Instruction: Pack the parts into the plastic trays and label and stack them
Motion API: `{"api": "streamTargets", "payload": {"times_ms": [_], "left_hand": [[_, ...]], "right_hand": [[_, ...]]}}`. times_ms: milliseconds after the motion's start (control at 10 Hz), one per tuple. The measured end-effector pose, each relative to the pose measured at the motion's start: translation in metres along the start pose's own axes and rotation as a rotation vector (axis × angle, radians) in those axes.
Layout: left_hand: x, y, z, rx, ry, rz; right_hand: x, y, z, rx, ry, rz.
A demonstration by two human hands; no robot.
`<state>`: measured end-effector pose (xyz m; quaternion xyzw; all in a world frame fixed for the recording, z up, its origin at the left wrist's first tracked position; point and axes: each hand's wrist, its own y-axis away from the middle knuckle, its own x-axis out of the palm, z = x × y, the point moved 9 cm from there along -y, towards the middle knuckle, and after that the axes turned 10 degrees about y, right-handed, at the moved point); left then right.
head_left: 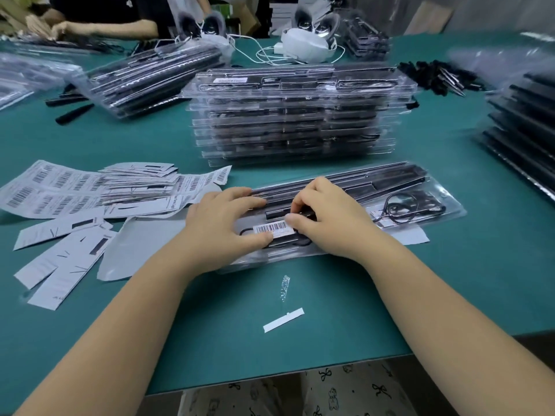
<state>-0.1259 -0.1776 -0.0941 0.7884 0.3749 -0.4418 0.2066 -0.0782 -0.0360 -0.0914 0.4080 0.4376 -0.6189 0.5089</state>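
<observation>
A clear plastic tray [420, 187] packed with black parts lies across the green table in front of me. On its near left end sits a white barcode label [270, 228]. My left hand [223, 219] lies on the tray, its thumb pressing the label's lower left edge. My right hand [324, 217] rests on the tray too, with its thumb on the label's right end and its fingers curled above it. Behind the tray stands a tall stack of filled trays [294, 115].
Barcode label sheets and peeled backings [90, 190] are spread at the left. A white strip [283, 319] and a clear scrap [283, 288] lie near the table's front edge. More tray stacks stand at the left back [150, 79] and right [525, 130]. Another person's arm [105, 28] works at the far side.
</observation>
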Motion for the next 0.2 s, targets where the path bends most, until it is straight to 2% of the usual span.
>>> {"api": "streamTargets", "payload": {"times_ms": [100, 200], "left_hand": [[-0.008, 0.014, -0.038, 0.263, -0.11, -0.146], [0.026, 0.02, -0.062, 0.401, -0.312, 0.029]], "right_hand": [[-0.004, -0.003, -0.008, 0.055, -0.131, -0.068], [-0.026, 0.0, -0.026, 0.212, -0.629, -0.234]]}}
